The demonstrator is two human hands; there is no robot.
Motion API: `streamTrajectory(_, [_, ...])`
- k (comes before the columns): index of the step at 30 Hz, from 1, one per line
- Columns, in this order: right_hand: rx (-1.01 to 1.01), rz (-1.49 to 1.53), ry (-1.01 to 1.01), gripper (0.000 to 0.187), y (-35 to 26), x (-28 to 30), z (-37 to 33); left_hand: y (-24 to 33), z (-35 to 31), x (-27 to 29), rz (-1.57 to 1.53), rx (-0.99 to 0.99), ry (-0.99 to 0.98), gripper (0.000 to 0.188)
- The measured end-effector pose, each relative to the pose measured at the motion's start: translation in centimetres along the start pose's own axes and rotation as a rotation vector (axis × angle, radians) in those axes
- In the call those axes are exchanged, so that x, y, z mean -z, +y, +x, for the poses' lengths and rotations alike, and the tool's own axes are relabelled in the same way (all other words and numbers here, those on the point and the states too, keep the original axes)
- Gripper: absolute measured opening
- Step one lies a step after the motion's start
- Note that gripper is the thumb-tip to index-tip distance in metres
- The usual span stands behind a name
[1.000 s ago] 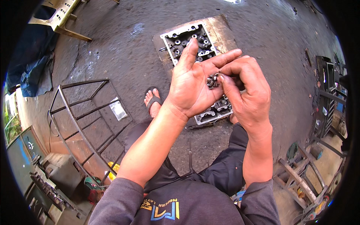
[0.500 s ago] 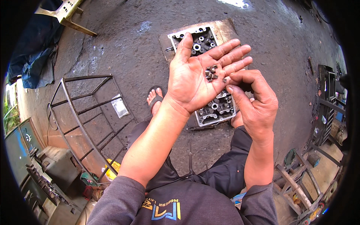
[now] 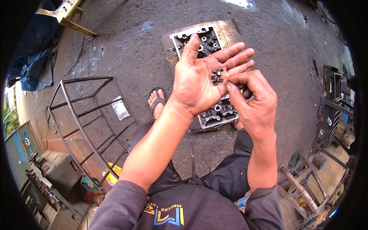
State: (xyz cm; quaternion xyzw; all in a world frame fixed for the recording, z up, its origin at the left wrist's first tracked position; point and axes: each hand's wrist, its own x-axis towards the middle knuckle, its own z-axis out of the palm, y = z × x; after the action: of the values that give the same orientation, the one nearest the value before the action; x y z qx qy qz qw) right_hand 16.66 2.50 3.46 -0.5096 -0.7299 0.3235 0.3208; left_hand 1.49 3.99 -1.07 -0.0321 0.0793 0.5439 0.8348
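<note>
My left hand (image 3: 199, 82) is held palm up, fingers stretched and thumb apart. A small heap of dark metal pieces, which look like valve keepers (image 3: 217, 76), lies loose on its palm near the finger bases. My right hand (image 3: 255, 96) is closed in a pinch, thumb and forefinger tips meeting at the palm's edge beside the heap. A single such piece at these fingertips is now mostly hidden. Below the hands lies an engine cylinder head (image 3: 210, 123) with a pale machined rim; my left hand covers its middle.
Cardboard (image 3: 229, 28) lies under the cylinder head on the dark, rough floor. A rusty metal frame (image 3: 73, 109) stands at the left, with a clear plastic packet (image 3: 120, 110) by it. A plastic chair (image 3: 67, 15) is at the far left; a metal stand (image 3: 303, 188) is at the lower right.
My right hand has moved slightly left, bringing its pinched fingertips against the edge of my left palm. The single piece seen there before is now covered. My left hand stays almost in place.
</note>
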Motion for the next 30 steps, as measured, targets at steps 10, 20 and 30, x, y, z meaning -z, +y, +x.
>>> streamTrajectory(10, [0.11, 0.057, 0.039, 0.015, -0.9, -3.1, -1.0, 0.1, 0.1, 0.6, 0.096, 0.002, -0.031, 0.1])
streamTrajectory(20, [0.184, 0.382, 0.024, 0.005, -1.9, -1.0, -0.7, 2.3, -0.2, 0.3, -0.16, -0.008, -0.121, 0.1])
streamTrajectory(30, [0.205, 0.13, 0.004, 0.026, -2.7, -2.1, -0.7, 2.9, -0.9, -0.1, -0.024, -0.062, -0.091, 0.1])
